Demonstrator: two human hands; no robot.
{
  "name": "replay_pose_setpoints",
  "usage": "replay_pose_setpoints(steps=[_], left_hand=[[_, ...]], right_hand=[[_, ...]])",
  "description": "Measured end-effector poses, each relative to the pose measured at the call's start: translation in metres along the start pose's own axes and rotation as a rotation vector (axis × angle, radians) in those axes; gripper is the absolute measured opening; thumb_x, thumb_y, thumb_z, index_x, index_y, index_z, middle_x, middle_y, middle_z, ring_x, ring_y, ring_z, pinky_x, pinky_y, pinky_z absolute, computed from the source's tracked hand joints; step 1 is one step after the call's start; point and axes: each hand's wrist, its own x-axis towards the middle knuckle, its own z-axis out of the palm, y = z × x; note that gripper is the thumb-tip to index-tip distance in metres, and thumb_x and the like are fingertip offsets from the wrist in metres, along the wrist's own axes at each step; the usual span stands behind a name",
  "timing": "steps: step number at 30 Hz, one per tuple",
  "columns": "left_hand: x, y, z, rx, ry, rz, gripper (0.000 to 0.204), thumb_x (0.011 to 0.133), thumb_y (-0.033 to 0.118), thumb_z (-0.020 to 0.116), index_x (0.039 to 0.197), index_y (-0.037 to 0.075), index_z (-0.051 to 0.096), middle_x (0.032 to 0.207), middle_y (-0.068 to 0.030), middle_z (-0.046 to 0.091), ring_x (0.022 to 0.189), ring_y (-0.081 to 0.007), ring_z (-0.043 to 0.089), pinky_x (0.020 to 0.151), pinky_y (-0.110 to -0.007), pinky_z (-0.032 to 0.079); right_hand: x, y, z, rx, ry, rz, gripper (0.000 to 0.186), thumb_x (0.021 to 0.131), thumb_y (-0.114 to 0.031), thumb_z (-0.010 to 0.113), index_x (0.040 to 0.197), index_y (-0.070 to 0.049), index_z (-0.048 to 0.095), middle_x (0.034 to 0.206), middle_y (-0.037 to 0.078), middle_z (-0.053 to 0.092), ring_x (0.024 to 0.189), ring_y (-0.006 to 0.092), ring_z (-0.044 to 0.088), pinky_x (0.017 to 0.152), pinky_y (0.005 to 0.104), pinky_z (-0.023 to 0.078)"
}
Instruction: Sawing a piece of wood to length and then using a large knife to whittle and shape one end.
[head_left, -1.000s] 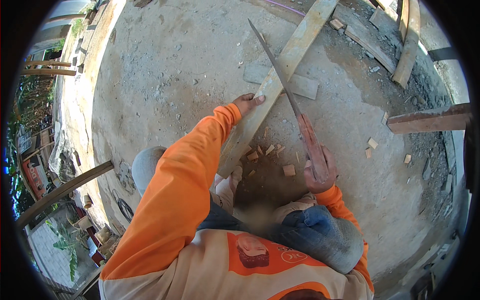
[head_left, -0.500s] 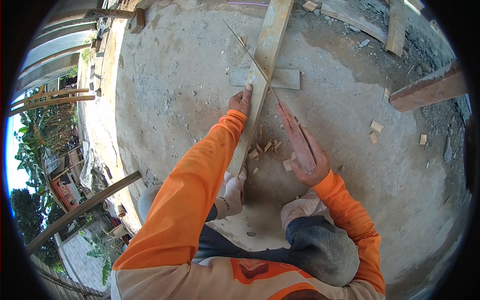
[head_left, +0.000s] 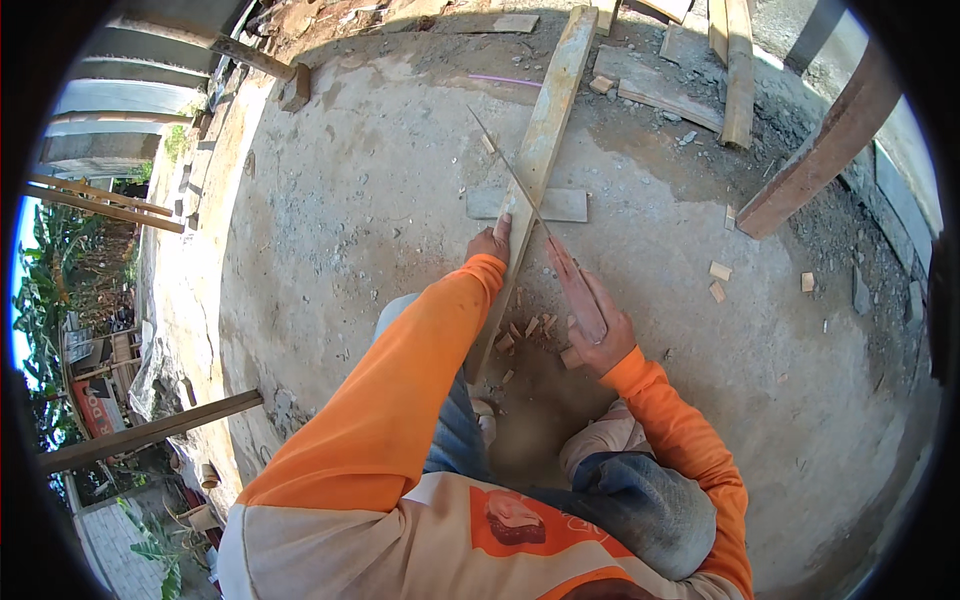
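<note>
R hand point(head_left: 612, 345) clenched on saw point(head_left: 574, 287), L hand point(head_left: 489, 243) grasping plank point(head_left: 545, 145), ctr to upper ctr of frame, crossing over board point(head_left: 566, 206): best keep L hand clear of saw, plank steady, strokes long & light.

Long weathered plank point(head_left: 547, 135), aslant on the ground, handsaw point(head_left: 563, 267), blade crossing it

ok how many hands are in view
2: the left hand on the long plank, the right hand around the saw handle.
</note>
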Motion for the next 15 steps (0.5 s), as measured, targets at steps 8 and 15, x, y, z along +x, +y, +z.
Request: replay_pose_setpoints(steps=[8,15], left_hand=[[-0.015,0.014,0.001,-0.061,0.051,-0.092,0.081,0.083,0.068,0.028,0.111,-0.001,0.06,0.1,-0.0283,0.061,0.099,-0.0438,0.057,0.087,-0.047,0.044],[-0.015,0.017,-0.002,-0.045,-0.023,-0.056,0.08,0.084,0.066,0.028,0.11,-0.002,0.06,0.099,-0.0279,0.061,0.096,-0.0438,0.058,0.086,-0.048,0.044]], right_hand=[[0.01,-0.039,-0.003,-0.043,0.036,-0.014,0.066,0.07,-0.011,0.061,0.132,-0.006,0.039,0.102,0.025,0.06,0.091,0.0407,0.06,0.075,0.0393,0.05],[0.024,-0.072,-0.01,-0.193,-0.019,0.105,0.068,0.068,-0.01,0.062,0.132,-0.008,0.039,0.093,0.023,0.062,0.079,0.0391,0.062,0.067,0.0381,0.052]])
